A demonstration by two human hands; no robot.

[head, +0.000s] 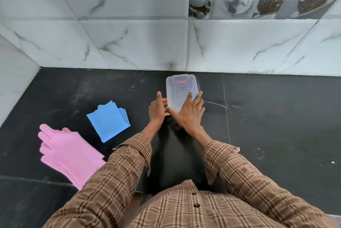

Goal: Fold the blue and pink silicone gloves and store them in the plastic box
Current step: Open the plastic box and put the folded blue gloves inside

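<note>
Both hands are at the near end of the clear plastic box [181, 91], which sits on the dark table [267, 120] close to the tiled wall [129, 43], its lid on and a red clasp showing at the far end. The left hand [156, 110] cups the near left corner, fingers curled against the side; the right hand [190, 112] lies spread over the lid, fingers open and flat with the tips reaching the right edge, pressing or steadying it, not pinching anything. The blue gloves [108, 121] lie folded into a neat square well to the left of the box, and the pink gloves [64, 152] lie flat and unfolded nearer the person, partly under the left checked sleeve [120, 168]. Judging by this, the step in hand is opening the box, with the pink pair not yet folded. The risks look modest but real: the box is light and may skid on the smooth table toward the wall if the lid is pulled without the other hand holding the base; a stiff clasp may let go suddenly and flip the lid away; the sleeve may drag the pink gloves off their spot; and folded silicone tends to spring open, so the blue square may unfold when lifted.
</note>
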